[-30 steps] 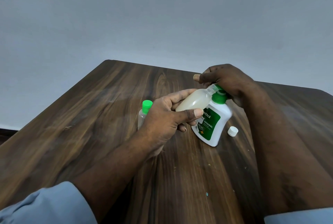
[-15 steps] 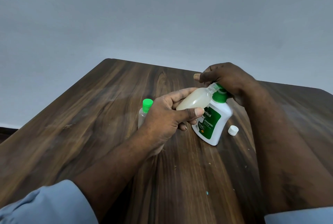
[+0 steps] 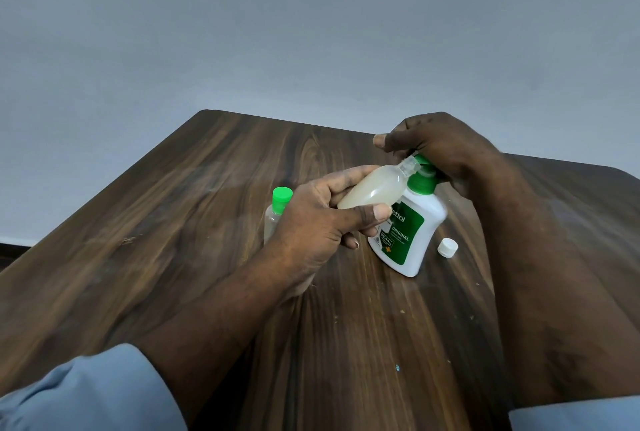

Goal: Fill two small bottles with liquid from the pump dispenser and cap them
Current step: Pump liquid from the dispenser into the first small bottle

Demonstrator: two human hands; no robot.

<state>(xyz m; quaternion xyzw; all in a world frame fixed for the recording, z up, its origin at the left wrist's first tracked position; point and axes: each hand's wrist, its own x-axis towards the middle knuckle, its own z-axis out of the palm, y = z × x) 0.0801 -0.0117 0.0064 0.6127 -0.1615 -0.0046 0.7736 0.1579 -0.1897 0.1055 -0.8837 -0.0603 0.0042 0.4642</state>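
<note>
My left hand (image 3: 322,219) grips a small clear bottle (image 3: 375,188) holding cloudy liquid, tilted with its open neck at the nozzle of the pump dispenser. The white dispenser (image 3: 414,233), with a green label and green pump, stands on the wooden table (image 3: 173,222). My right hand (image 3: 440,146) rests over the pump head, fingers curled around it. A second small bottle (image 3: 275,214) with a green cap stands upright behind my left hand, partly hidden. A loose white cap (image 3: 447,247) lies on the table right of the dispenser.
The table's far edge runs just behind my hands, with a plain grey wall beyond. Its left edge slopes down toward the front. Small crumbs dot the wood near the front.
The pump head has risen slightly under my right hand. The tilted bottle stays at the nozzle, and the rest has not moved.
</note>
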